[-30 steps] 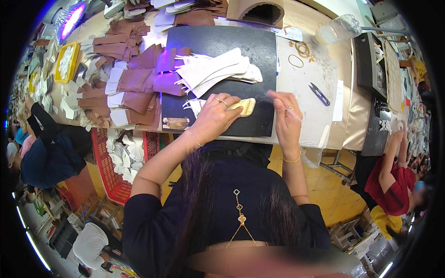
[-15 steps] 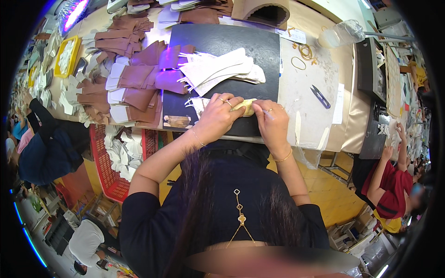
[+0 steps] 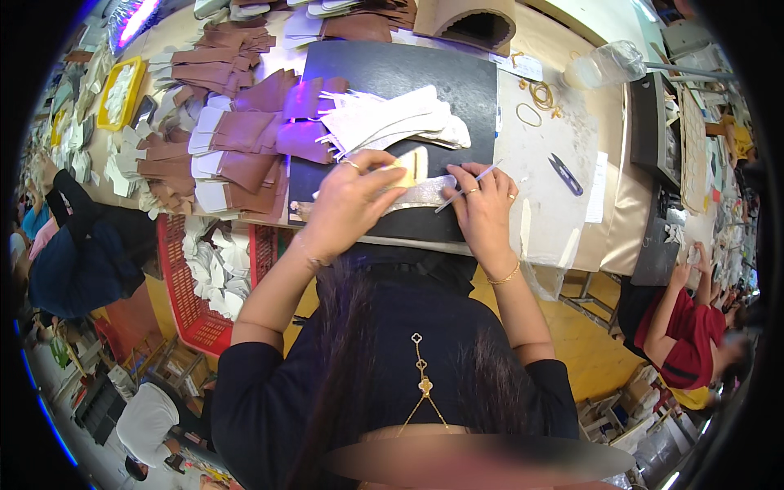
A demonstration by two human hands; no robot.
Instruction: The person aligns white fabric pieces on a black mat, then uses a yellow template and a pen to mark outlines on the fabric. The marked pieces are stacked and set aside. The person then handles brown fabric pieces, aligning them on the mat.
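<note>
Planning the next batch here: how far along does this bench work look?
Done, it seems: a fan of white cut pieces lies stacked on the black mat. In hand: the left hand presses a pale curved piece flat while the right hand holds a thin white stick to it. Left, probably: brown pieces heaped beside the mat.

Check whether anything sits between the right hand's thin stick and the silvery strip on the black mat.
Nothing visible does. The right hand holds the thin stick with its tip at the silvery strip, which the left hand presses onto the black mat.
</note>
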